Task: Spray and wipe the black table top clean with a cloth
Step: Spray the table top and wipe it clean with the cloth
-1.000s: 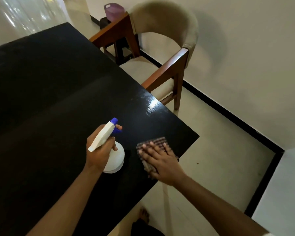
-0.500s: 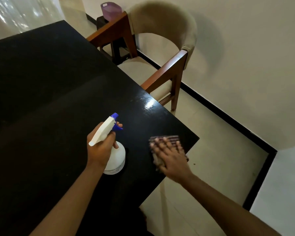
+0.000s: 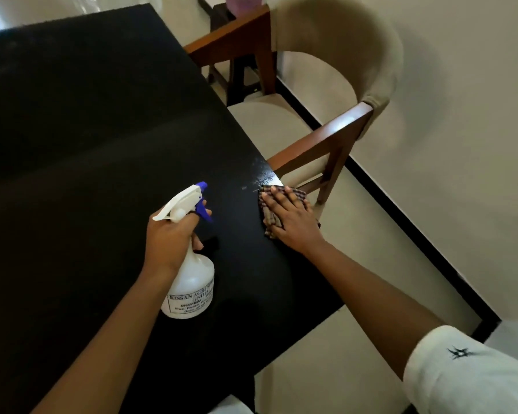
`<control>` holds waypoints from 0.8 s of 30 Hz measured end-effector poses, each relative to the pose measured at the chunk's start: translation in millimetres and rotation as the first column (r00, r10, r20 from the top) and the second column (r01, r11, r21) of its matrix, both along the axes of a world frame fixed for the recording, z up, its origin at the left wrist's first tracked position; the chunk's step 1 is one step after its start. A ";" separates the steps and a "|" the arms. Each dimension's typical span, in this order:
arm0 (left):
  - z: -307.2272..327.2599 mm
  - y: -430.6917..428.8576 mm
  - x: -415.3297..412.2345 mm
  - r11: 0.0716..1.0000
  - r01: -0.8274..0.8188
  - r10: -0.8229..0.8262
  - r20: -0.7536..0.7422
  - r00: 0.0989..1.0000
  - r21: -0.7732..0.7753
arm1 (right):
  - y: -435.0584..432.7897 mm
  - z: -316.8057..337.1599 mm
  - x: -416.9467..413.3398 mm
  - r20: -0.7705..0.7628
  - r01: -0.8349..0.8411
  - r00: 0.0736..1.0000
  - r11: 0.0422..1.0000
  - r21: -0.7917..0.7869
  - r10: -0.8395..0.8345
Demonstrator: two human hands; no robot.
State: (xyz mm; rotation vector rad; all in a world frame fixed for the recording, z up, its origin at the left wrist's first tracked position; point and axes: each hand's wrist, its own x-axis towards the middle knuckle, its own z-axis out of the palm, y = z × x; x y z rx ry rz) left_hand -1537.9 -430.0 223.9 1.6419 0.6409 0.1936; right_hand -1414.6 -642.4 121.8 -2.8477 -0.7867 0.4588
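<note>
The black table top (image 3: 87, 150) fills the left of the view. My left hand (image 3: 172, 240) grips the neck of a white spray bottle (image 3: 190, 283) with a blue nozzle; the bottle is upright and seems to stand on the table. My right hand (image 3: 293, 219) lies flat, fingers spread, on a checked brown cloth (image 3: 268, 218) at the table's right edge. Just beyond the cloth a wet patch (image 3: 263, 174) shines on the surface. Most of the cloth is hidden under my palm.
A wooden armchair (image 3: 326, 138) with a beige seat and back stands close against the table's right edge. Behind it are a dark stool (image 3: 240, 79) and a purple container (image 3: 243, 1). A pale tiled floor (image 3: 356, 264) and a white wall with black skirting lie to the right.
My right hand has slid the cloth away from me along the table's right edge, from near the corner towards the wet patch by the chair. The left hand still holds the bottle.
</note>
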 end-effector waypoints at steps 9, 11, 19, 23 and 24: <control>5.7 -25.3 -2.8 0.993 -0.067 0.073 -0.061 0.995 0.098 | -63.2 9.7 -46.0 -0.087 -0.044 0.995 0.998 0.035 0.047; 10.0 -36.7 -6.5 0.984 -0.107 0.114 -0.044 0.992 0.142 | -78.2 10.6 -51.0 -0.101 -0.090 0.990 0.995 0.051 0.095; 3.8 -98.6 -64.3 0.854 -0.449 0.442 0.088 0.893 0.263 | -126.4 23.1 -52.4 -0.091 -0.400 0.911 0.916 0.037 0.402; -3.6 -143.4 -106.6 0.757 -0.606 0.606 0.082 0.791 0.244 | -162.0 23.0 -76.3 -0.134 -0.462 0.875 0.886 0.050 0.464; -4.2 -154.5 -119.1 0.724 -0.656 0.654 0.089 0.751 0.216 | -169.3 22.9 -82.3 -0.141 -0.476 0.866 0.877 0.062 0.479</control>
